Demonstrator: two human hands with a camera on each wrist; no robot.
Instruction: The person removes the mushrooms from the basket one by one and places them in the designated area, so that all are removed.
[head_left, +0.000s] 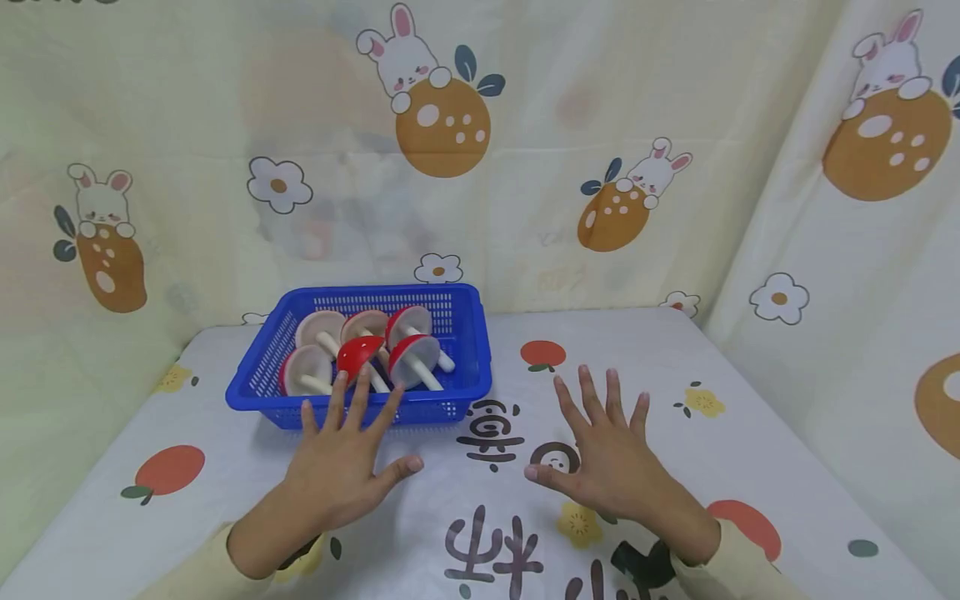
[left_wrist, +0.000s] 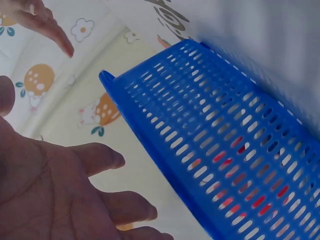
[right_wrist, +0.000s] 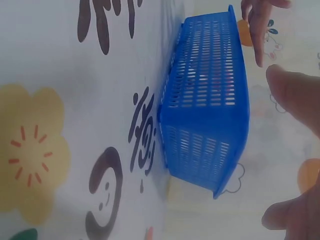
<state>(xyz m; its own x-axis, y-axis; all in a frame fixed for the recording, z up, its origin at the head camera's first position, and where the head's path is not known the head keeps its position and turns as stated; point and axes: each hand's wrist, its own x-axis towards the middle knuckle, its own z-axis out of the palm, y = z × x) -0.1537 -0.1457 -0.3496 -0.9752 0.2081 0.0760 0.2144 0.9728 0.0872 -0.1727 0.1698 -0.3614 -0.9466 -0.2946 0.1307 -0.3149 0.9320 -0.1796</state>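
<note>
from here my left grip (head_left: 341, 475) is spread, fingers splayed, hovering just in front of the blue basket (head_left: 442, 410); the left wrist view shows a gap between fingertips and rim. my right grip (head_left: 611, 462) is spread too, holding nothing, over the desk (head_left: 817, 500) to the basket's right. if i sent the left straight ahead too low, i judge the fingers could catch the rim and shove the basket against the backdrop (head_left: 525, 208). inside lie six toy mushrooms (head_left: 365, 327), tilted and close together, most with pale undersides facing me, so lifting one stem could drag a neighbour along. the red mushroom (head_left: 355, 357) in the middle of the front row shows a glossy dome; a hasty pinch there might slip. the printed cloth (head_left: 420, 517) could ruck up under a pushed basket, and a dropped mushroom would probably roll.
</note>
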